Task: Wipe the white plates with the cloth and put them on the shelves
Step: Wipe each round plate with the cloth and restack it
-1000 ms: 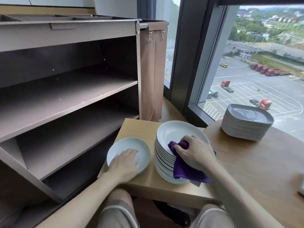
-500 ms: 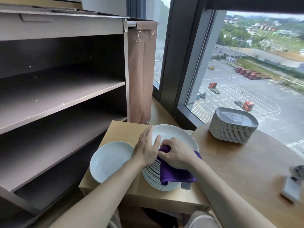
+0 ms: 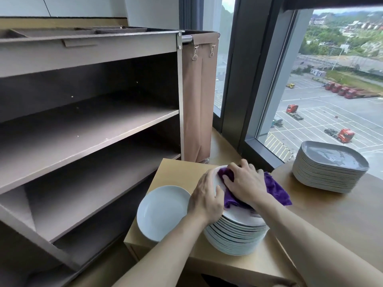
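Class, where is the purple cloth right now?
Head view, right of centre: the cloth lies on top of the plate stack, under the right hand.

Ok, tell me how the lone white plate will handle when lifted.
The plate looks glazed and smooth, so probably slippery. It seems rigid ceramic, likely breakable if dropped. It lies near the table edge; a push might tip it off.
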A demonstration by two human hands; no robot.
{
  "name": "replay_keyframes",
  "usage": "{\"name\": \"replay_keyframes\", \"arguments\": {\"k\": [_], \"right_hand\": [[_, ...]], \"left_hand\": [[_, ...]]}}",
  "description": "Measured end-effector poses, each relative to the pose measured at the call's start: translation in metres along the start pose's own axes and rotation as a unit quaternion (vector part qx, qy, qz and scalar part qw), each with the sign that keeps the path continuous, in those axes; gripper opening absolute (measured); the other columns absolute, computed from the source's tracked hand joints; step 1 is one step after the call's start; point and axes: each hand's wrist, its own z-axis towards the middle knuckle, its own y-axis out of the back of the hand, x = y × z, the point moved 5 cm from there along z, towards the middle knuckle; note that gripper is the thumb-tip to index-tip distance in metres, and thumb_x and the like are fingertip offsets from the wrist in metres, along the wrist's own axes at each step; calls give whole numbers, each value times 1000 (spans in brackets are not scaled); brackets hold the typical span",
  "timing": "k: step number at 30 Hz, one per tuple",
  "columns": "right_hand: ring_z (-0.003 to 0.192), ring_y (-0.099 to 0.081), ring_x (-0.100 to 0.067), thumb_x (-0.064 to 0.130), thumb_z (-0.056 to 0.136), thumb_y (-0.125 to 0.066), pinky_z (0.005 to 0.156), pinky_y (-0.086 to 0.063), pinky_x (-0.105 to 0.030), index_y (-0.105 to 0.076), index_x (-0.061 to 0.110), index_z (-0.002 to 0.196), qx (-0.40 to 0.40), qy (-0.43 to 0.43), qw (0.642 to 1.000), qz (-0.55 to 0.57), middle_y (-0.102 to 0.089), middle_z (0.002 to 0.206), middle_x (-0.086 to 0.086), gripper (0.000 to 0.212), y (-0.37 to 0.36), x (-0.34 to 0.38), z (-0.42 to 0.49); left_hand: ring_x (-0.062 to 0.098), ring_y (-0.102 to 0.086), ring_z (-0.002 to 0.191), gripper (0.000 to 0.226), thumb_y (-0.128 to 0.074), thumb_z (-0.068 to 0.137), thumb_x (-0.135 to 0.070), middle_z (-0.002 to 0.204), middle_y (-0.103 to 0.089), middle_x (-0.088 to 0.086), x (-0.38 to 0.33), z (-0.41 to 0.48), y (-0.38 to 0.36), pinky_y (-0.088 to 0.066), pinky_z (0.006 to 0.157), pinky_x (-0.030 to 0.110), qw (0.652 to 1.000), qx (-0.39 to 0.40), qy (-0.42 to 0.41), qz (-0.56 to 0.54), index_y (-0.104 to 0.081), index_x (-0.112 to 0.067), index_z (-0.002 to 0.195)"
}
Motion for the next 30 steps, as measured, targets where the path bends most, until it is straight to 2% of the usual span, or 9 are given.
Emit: {"name": "replay_keyframes", "arguments": {"k": [5, 8, 12, 14, 16, 17, 21, 26, 30], "right_hand": [[108, -54, -26, 62, 101, -36, 94, -39, -49, -58, 36, 121, 23, -2, 995, -93, -50, 118, -1, 40, 11, -33, -14], [111, -51, -24, 63, 97, -34, 97, -37, -49, -56, 37, 122, 75, 5, 994, -79, -48, 117, 2, 42, 17, -42, -31], [123, -45, -23, 59, 94, -38, 99, -33, -47, -51, 40, 127, 128, 30, 991, -30, -47, 127, 3, 40, 24, -39, -54], [124, -45, -21, 55, 98, -40, 100, -34, -45, -50, 41, 129, 135, 45, 990, -11, -48, 126, 5, 35, 26, -32, -61], [125, -45, -21, 52, 99, -45, 102, -35, -45, -51, 42, 129, 140, 54, 989, 9, -47, 125, 6, 33, 27, -27, -62], [124, -46, -22, 50, 98, -48, 103, -35, -45, -52, 43, 128, 143, 58, 988, 20, -47, 125, 6, 31, 28, -25, -61], [115, -50, -20, 51, 94, -58, 105, -36, -44, -56, 45, 120, 156, 77, 982, 67, -48, 119, 10, 26, 27, -18, -52], [94, -53, -17, 50, 90, -64, 86, -47, -40, -61, 41, 117, 132, 105, 978, 123, -49, 109, 9, 29, 13, 9, -40], [97, -56, -18, 50, 93, -60, 83, -48, -41, -60, 37, 119, 75, 97, 983, 135, -50, 108, 7, 29, 2, 27, -21]], "left_hand": [[8, -35, 143, 69, -28, 90, -45, 158, -39, -7, 7, 1, -5, -29, 109, 19, 999, 10, 29, 27, -31, -25, 156], [6, -36, 140, 73, -27, 86, -53, 155, -41, -10, 6, 2, -5, -28, 104, 17, 999, 10, 29, 14, -32, -28, 154], [4, -33, 139, 73, -43, 86, -62, 154, -35, -14, 5, 4, -1, -28, 103, 22, 998, 65, 27, 5, -21, -36, 151], [0, -21, 145, 96, -53, 79, -81, 164, -17, -16, 6, 7, 3, -28, 112, 28, 991, 132, 13, 29, -10, -40, 154], [-1, 0, 153, 136, -63, 60, -95, 168, 9, -21, 9, 7, 9, -18, 123, 34, 974, 212, 7, 79, 10, -38, 160], [-1, 8, 153, 149, -67, 52, -96, 167, 17, -22, 11, 7, 12, -13, 125, 34, 965, 241, 9, 103, 17, -37, 159], [0, 13, 153, 162, -76, 42, -92, 165, 22, -24, 12, 6, 12, -8, 127, 33, 959, 261, 5, 115, 23, -37, 158], [5, 1, 155, 160, -85, 41, -81, 166, 13, -26, 14, 2, 7, -20, 126, 40, 972, 226, 32, 54, 18, -41, 157], [5, -11, 153, 158, -90, 42, -72, 165, 5, -29, 12, 0, 9, -27, 122, 31, 977, 211, 34, 20, 16, -45, 156]]}}
